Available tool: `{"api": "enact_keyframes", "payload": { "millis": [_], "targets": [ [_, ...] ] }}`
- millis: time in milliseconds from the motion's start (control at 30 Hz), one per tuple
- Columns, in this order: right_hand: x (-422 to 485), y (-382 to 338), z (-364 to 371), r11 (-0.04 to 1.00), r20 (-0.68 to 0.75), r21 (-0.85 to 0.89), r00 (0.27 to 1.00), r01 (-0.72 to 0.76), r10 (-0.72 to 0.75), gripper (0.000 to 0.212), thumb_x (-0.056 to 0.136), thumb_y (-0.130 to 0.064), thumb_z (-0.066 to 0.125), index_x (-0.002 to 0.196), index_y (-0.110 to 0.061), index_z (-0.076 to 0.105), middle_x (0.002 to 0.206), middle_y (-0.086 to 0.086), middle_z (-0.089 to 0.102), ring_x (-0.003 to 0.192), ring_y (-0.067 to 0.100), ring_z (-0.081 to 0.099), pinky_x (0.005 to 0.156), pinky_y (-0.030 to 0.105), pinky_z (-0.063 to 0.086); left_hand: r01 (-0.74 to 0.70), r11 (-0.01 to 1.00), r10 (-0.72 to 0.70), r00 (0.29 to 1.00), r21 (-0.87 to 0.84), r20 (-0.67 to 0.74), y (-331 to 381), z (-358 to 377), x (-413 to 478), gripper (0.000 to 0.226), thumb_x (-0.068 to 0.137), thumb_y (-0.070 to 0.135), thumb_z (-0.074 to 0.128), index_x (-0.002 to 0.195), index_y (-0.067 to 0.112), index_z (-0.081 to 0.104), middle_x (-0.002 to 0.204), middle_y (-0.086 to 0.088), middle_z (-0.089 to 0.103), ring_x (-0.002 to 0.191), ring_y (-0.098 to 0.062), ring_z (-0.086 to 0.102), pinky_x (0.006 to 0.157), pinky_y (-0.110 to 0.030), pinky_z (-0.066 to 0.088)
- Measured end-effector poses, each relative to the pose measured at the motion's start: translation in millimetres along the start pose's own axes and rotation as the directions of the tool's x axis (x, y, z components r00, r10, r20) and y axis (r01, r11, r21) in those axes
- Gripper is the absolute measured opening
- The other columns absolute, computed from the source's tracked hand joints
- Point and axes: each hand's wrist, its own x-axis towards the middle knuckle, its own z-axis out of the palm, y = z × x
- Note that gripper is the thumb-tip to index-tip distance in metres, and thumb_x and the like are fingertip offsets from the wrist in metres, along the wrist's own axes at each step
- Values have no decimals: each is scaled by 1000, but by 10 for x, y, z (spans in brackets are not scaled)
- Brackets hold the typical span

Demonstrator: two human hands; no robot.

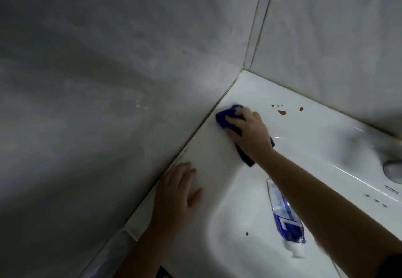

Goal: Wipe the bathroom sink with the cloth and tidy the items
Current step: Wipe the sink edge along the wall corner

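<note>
Head view shows the right hand (pixel 250 132) pressing a bunched blue cloth (pixel 226 115) onto the white sink (pixel 217 169), on its flat ledge close to the corner where the left wall (pixel 108 82) meets the back wall. The fingers curl over the top of the cloth and grip it, and a tail of fabric trails back under the wrist. The left hand (pixel 176 190) holds nothing. It rests palm down on the sink's left rim beside the wall, fingers straight and slightly spread, likely as a brace. A cluster of brown stains (pixel 282 112) sits on the back ledge just to the right of the cloth, untouched, so the next wipe probably runs rightward along that ledge. The right hand is far nearer to them than the left. 1 more small brown speck lies lower in the basin. A blue and white toothpaste tube (pixel 285 214) lies in the basin just beside the right forearm. Its long axis runs toward the viewer. The near end is blurred, perhaps a white cap. It remains to be tidied.
</note>
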Motion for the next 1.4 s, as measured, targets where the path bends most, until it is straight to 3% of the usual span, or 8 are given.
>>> {"api": "enact_keyframes", "payload": {
  "millis": [100, 300, 567, 900, 1133, 1200, 1333, 1400],
  "targets": [
    [311, 8, 54, 937, -33, -41, 937, -348, 347, 31, 89, -26, 55, 116, -11, 60, 121, 11, 51, 100, 34, 44, 76, 41, 45, -1, 1000, 1, 1000, 0, 18, -6, -13, 14, 42, 82, 38, 53, 107, 8, 65, 118, -11, 60, 111, -23, 49, 93, -32, 38],
    [-402, -464, 74, 996, 27, 85, 1000, 0, -3, 34, 81, -32, 49, 103, -14, 68, 101, 10, 62, 77, 29, 54, 61, 32, 44, -5, 1000, 3, 998, 23, 63, 32, -65, 95, 41, 82, 39, 52, 104, 7, 66, 114, -13, 60, 108, -25, 50, 88, -36, 45],
    [-310, -250, -179, 907, -144, 163, 900, -388, 411, 30, 82, -15, 65, 110, -7, 64, 110, 15, 58, 93, 33, 53, 76, 34, 46, -164, 986, 166, 978, -26, 124, 362, 69, 776, 43, 83, 40, 47, 103, 6, 65, 109, -15, 63, 100, -30, 60, 83, -38, 49],
    [-1240, 959, -955, 456, -489, 167, 328, -874, 808, 34, 85, -18, 61, 115, -2, 59, 116, 25, 48, 101, 41, 48, 89, 41, 40, -177, 984, 175, 956, -13, 236, 506, 464, 1376, 53, 75, 42, 46, 109, 4, 63, 118, -18, 60, 105, -35, 58, 85, -41, 48],
    [-328, 790, -420, 823, -368, -14, 768, -568, 524, 24, 80, -18, 61, 99, -5, 66, 99, 20, 58, 75, 39, 51, 65, 39, 47, -195, 981, 193, 968, -2, 161, 474, 527, 1386, 54, 78, 46, 45, 110, 6, 64, 120, -16, 60, 105, -33, 58, 84, -39, 46],
    [-381, 848, -458, 822, -368, 26, 759, -569, 538, 26, 80, -17, 60, 103, -4, 64, 102, 21, 55, 81, 40, 52, 70, 39, 46, -189, 982, 186, 969, 2, 163, 469, 530, 1379, 55, 78, 46, 45, 111, 7, 64, 122, -15, 60, 107, -33, 57, 84, -39, 45],
    [-774, 1077, -784, 629, -509, 190, 472, -754, 720, 30, 82, -10, 60, 110, -1, 58, 111, 25, 48, 94, 42, 52, 82, 38, 44, -150, 989, 150, 972, -14, 179, 493, 516, 1378, 55, 75, 45, 46, 110, 8, 64, 122, -14, 59, 107, -32, 57, 84, -40, 44],
    [-669, 1091, -812, 608, -513, 197, 448, -769, 732, 31, 83, -11, 60, 112, -1, 57, 111, 26, 48, 92, 41, 53, 80, 39, 44, -146, 989, 147, 974, -23, 174, 502, 511, 1380, 54, 75, 46, 46, 109, 8, 64, 121, -14, 60, 107, -32, 57, 84, -41, 45]
  ]
}}
